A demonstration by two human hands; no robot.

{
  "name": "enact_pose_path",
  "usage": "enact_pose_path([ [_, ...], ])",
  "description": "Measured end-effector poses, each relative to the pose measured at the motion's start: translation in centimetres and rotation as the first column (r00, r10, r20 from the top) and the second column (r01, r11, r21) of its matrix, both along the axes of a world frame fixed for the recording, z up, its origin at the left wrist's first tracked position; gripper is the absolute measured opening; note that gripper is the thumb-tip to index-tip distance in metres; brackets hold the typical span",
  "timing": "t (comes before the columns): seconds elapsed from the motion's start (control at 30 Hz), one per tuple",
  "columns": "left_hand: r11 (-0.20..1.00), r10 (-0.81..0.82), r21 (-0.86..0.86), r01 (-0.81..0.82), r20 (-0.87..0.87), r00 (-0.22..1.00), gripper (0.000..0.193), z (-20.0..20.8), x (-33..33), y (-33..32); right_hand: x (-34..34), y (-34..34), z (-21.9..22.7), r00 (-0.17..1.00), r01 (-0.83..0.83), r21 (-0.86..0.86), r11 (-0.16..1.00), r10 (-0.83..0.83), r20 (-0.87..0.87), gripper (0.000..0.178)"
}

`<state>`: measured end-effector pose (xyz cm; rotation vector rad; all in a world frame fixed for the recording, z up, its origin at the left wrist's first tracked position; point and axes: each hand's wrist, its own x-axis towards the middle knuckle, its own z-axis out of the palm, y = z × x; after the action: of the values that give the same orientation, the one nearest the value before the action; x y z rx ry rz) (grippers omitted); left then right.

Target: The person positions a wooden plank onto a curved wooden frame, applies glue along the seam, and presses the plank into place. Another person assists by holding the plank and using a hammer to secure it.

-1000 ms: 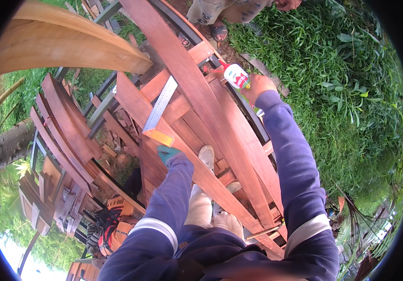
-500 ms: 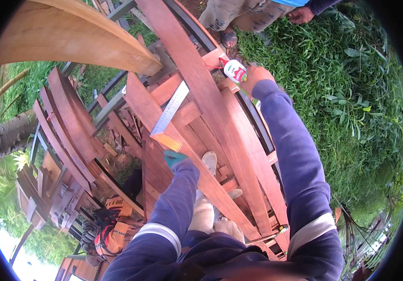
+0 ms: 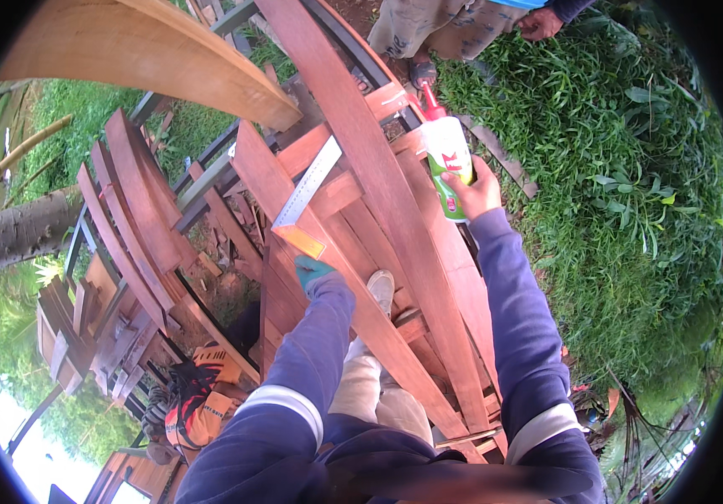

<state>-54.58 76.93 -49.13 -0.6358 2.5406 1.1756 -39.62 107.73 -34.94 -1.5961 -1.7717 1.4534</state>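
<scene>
At the far left, around 9 o'clock in the head view, a grey tree trunk [image 3: 21,223] juts in, with a stack of curved reddish boards [image 3: 147,197] to its right. Below these, near 7 o'clock, someone in orange-and-black clothing [image 3: 210,412] is partly in view.

Further right, the person's left hand [image 3: 314,272], covered in teal, is at the edge of a slanting board [image 3: 357,286]. Its fingers are mostly hidden, so whether its grip is closed on anything cannot be told. Just beyond it, roughly toward 12 o'clock, lies a square [image 3: 309,189]; its silver ruled blade points to 1 o'clock and its yellow stock toward 4 o'clock.

Past a long red-brown plank [image 3: 386,185], the right hand [image 3: 481,191] has its grip wrapped around the lower part of a bottle [image 3: 445,147], held above the outer edge of the timber frame. The bottle lies toward 10 o'clock from that hand, far nearer to it than to the left, its long axis running from 6 o'clock to just short of 12, red nozzle uppermost. It is white above and green below, with red print. At 11 o'clock from it, a reddish crosspiece [image 3: 385,101] carries a white streak.
</scene>
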Motion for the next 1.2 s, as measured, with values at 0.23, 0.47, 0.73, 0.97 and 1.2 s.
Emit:
enact_pose_path([
  [0.23,0.976,-0.207,0.048,0.215,-0.137,0.969,0.059,1.7,0.1,-1.0,10.2,-16.7,4.0,0.849,0.191,-0.085,0.978,-0.208,-0.486,0.059],
  [0.47,0.243,-0.945,0.967,0.076,0.218,0.246,0.062,16.4,16.3,-6.3,14.8,-32.0,9.4,0.895,0.256,-0.038,0.966,-0.251,-0.367,0.072],
  [0.73,0.476,-0.878,0.879,-0.025,0.476,0.045,0.063,23.3,18.7,-3.6,22.7,-29.5,18.5,0.682,-0.712,0.426,0.558,0.403,0.611,0.065],
  [0.97,0.309,-0.592,0.915,0.258,0.398,-0.701,0.061,19.4,12.6,6.9,21.6,-22.9,19.6,0.695,-0.687,0.275,0.673,0.497,0.520,0.051],
  [1.2,0.466,-0.843,-0.297,0.833,-0.436,0.316,0.026,6.2,-17.5,18.9,20.8,-18.8,17.7,0.617,-0.414,-0.085,0.906,0.348,0.706,0.044],
])
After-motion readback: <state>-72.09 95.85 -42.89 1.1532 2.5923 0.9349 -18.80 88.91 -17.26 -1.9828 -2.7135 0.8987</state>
